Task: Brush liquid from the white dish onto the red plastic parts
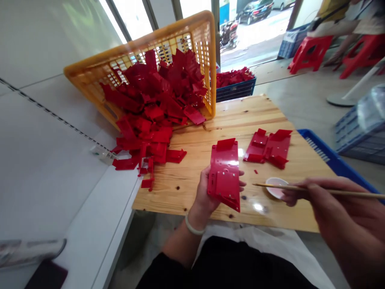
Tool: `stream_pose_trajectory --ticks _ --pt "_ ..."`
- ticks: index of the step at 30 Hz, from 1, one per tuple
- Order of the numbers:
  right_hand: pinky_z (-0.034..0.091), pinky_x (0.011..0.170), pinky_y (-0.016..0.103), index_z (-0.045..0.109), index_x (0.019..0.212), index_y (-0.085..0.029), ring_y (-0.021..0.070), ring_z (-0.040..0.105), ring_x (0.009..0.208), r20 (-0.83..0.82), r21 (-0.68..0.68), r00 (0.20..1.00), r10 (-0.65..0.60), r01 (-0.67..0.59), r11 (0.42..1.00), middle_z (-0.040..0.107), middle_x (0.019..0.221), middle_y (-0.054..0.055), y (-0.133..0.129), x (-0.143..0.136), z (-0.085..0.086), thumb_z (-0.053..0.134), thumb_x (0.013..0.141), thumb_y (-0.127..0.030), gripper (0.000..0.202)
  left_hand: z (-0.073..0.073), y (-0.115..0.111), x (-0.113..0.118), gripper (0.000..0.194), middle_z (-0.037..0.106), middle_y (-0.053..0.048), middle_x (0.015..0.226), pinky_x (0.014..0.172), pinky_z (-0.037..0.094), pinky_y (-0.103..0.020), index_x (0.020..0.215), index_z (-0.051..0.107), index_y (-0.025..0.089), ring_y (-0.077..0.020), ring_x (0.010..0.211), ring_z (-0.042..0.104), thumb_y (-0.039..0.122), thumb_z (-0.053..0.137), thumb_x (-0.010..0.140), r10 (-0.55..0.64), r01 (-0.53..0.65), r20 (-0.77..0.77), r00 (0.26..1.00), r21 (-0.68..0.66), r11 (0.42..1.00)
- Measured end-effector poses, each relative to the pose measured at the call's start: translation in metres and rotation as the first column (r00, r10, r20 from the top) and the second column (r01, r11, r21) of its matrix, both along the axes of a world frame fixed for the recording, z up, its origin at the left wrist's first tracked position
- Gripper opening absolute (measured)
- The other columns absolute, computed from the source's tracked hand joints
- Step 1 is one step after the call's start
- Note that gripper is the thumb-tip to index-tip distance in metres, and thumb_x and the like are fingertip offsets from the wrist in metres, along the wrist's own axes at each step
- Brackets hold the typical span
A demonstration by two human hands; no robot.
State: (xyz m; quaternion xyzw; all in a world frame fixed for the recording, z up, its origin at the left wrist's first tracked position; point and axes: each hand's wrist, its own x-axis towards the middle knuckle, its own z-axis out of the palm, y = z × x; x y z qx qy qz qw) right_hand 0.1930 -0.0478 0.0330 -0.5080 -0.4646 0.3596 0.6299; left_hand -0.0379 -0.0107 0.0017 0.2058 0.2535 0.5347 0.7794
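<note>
My left hand (203, 192) holds a flat red plastic part (225, 173) upright over the near edge of a wooden board (186, 176). My right hand (337, 204) grips a thin wooden stick (300, 188) whose tip points left, just above a small white dish (276, 187) on the board. Two more red parts (268, 147) lie side by side on the board behind the dish.
A yellow crate (180, 36) lies tipped on its side at the back left, spilling a heap of red parts (150, 116) onto the board and white counter (54, 160). A blue crate rim (331, 158) runs along the right. Red stools (309, 50) stand far right.
</note>
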Motion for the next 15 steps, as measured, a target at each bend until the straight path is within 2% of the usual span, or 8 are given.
stream_pose_trajectory --ticks 4,9,15 --pt "0.07 0.075 0.028 0.08 0.108 -0.026 0.0226 0.08 0.081 0.012 0.046 0.995 0.098 -0.099 0.994 0.081 0.097 0.007 -0.009 -0.002 0.006 0.08 0.097 -0.036 0.015 -0.003 -0.008 0.005 0.067 0.083 -0.019 0.112 0.081 0.064 -0.035 0.114 0.082 0.005 -0.0285 0.087 0.081 0.063 0.054 0.096 -0.105 0.106 -0.035 0.994 0.028 0.994" --pt "0.068 0.072 0.023 0.08 0.104 -0.026 0.0183 0.079 0.078 0.064 0.083 0.988 0.14 -0.145 0.986 0.08 0.092 0.004 -0.008 -0.001 0.013 0.076 0.099 -0.035 0.011 -0.007 -0.017 0.008 0.067 0.083 -0.018 0.095 0.08 0.064 -0.036 0.112 0.08 0.007 -0.0304 0.084 0.081 0.069 0.064 0.092 -0.091 0.105 -0.153 0.984 0.084 0.991" --pt "0.068 0.07 0.025 0.078 0.102 -0.023 0.0187 0.079 0.074 0.047 0.066 0.979 0.196 -0.199 0.978 0.079 0.085 0.004 -0.003 -0.006 0.02 0.076 0.1 -0.036 0.013 -0.008 -0.02 0.014 0.07 0.083 -0.02 0.105 0.079 0.063 -0.038 0.119 0.078 0.008 -0.031 0.084 0.081 0.07 0.062 0.092 -0.159 0.169 -0.137 0.978 0.064 0.984"
